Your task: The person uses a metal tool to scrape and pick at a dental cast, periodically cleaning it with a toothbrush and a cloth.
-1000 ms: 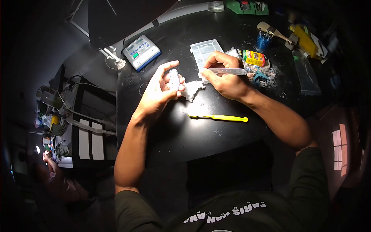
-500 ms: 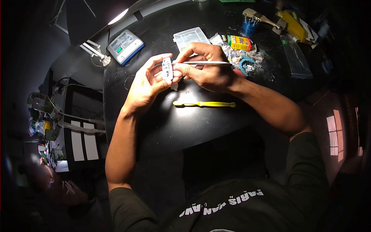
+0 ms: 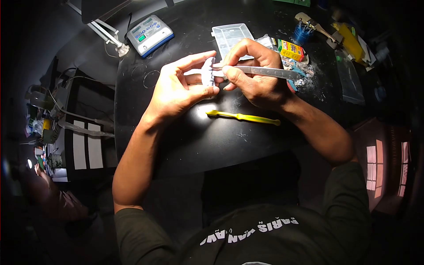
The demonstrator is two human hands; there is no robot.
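My left hand [image 3: 176, 86] grips a small white dental cast [image 3: 208, 73] between thumb and fingers, holding it upright under the bright light. A flat metal scalpel [image 3: 269, 72] with a ridged handle lies in the pinch of my right hand [image 3: 256, 73]. Its tip meets the right-hand face of the cast; the exact contact is too small to make out. Below both hands, a slim yellow tool [image 3: 247, 117] rests on the black table [image 3: 185, 150].
A white and blue control box [image 3: 150, 35] stands at the back left by a lamp arm [image 3: 104, 33]. Behind my right hand are a clear compartment case [image 3: 232, 35], a yellow-green box [image 3: 290, 50], scraps, a blue holder [image 3: 303, 33] and a brush [image 3: 309, 20]. Another person's arm [image 3: 46, 181] shows far left.
The view has shifted, so table items appear further right or lower. The cast is turned more edge-on, and the scalpel now shows its broad flat side. Both hands keep their holds.
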